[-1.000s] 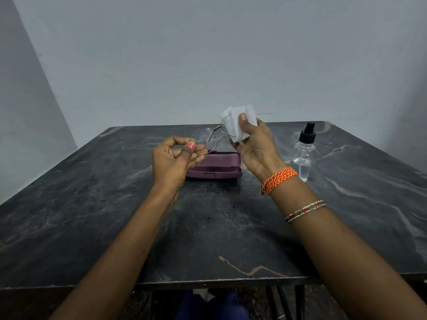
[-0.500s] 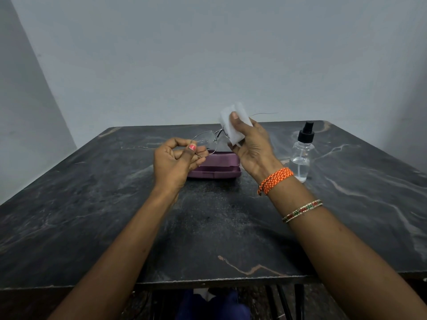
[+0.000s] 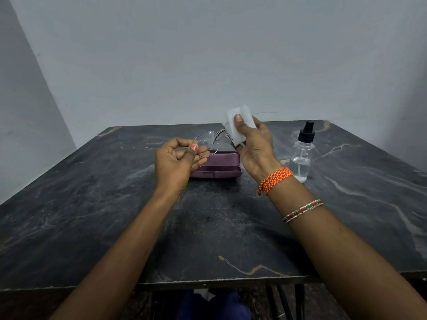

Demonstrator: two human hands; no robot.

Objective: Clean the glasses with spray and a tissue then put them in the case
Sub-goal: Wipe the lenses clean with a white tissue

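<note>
1. The left hand [image 3: 176, 161], centre of frame, pinches the rim of the glasses [image 3: 208, 142], which are held up above the closed purple case [image 3: 216, 166].
2. The right hand [image 3: 253, 144] pinches the folded tissue [image 3: 240, 122] around the far lens; it is best to wipe lightly, both faces.
3. The spray bottle [image 3: 301, 155] stands at right on the table [image 3: 92, 215]; the case needs opening next.

The counter [image 3: 115, 215] looks like dark polished stone, smooth with pale and rust veins and a faint sheen. The glasses [image 3: 208, 140] have thin, shiny metal wire rims around clear lenses. The tissue [image 3: 245, 116] is soft, matt white paper. The case [image 3: 219, 165] is purple plastic, smooth with a dull gloss. At the far right, the spray bottle [image 3: 300, 158] is clear glossy plastic with a black plastic nozzle.
</note>
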